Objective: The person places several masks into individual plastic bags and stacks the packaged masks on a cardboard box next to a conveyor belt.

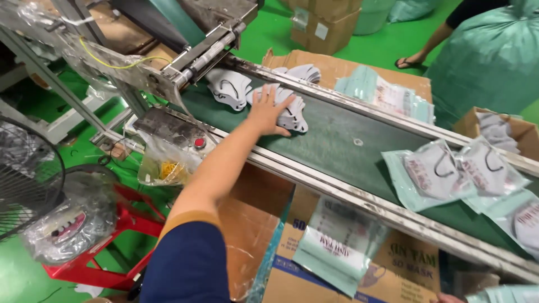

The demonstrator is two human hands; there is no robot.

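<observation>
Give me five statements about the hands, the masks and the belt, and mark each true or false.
1. The left hand lies flat on a stack of white masks. True.
2. The belt is red. False: it is dark green.
3. Bagged masks lie on the belt's right part. True.
4. The left hand holds a cardboard box. False: it rests on the masks; the box stands below the belt.
5. The right hand is on the white masks. False: only a bit of it shows at the bottom edge.

Green conveyor belt (337, 134) carries white masks (292, 109), sealed packets (432, 174)
</observation>
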